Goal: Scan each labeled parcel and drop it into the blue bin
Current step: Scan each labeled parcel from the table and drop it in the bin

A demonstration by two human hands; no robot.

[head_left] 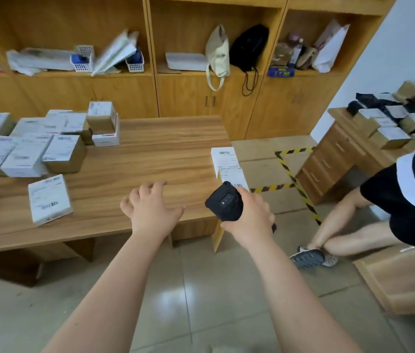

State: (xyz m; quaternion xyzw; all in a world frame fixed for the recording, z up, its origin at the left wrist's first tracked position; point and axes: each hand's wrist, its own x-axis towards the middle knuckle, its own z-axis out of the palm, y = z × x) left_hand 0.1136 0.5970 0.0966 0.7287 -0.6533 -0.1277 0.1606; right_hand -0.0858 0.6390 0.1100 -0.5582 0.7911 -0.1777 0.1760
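Wooden tabletop carries the labeled parcels stacked at left, one parcel apart, nearer. Left hand hovers spread, empty; right hand grips the scanner. Parcels look light and stiff: grasp across opposite sides.

Two bare forearms run up from the bottom edge (any sleeve lies out of view), ending in a bare left hand and a bare right hand.
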